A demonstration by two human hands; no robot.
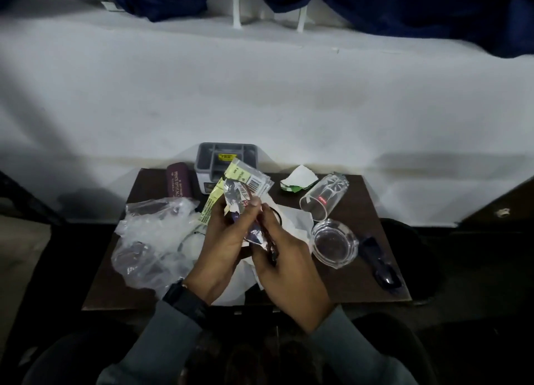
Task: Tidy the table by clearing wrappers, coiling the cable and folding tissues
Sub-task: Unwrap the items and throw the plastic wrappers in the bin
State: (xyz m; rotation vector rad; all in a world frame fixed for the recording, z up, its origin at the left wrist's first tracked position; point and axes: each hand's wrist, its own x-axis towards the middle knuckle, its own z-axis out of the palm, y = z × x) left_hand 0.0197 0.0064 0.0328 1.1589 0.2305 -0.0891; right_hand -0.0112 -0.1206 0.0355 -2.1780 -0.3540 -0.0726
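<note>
Both hands are raised over the middle of a small dark table (355,283). My left hand (222,245) pinches a bunch of wrappers (245,182): a pale yellow one with a barcode and a crumpled foil one. My right hand (289,272) grips a dark shiny foil wrapper (260,237) pressed against the left hand's bundle. White tissues (294,225) lie spread on the table beneath the hands. A thin black cable (189,235) loops partly in view left of my left hand. A crumpled clear plastic bag (150,240) covers the table's left side.
A torn white and green wrapper (299,179) lies at the back right. A clear glass (323,196) lies on its side beside a glass ashtray (333,244). A dark object (381,263) sits at the right edge. A maroon spectacle case (179,182) and grey organiser box (225,162) stand at the back.
</note>
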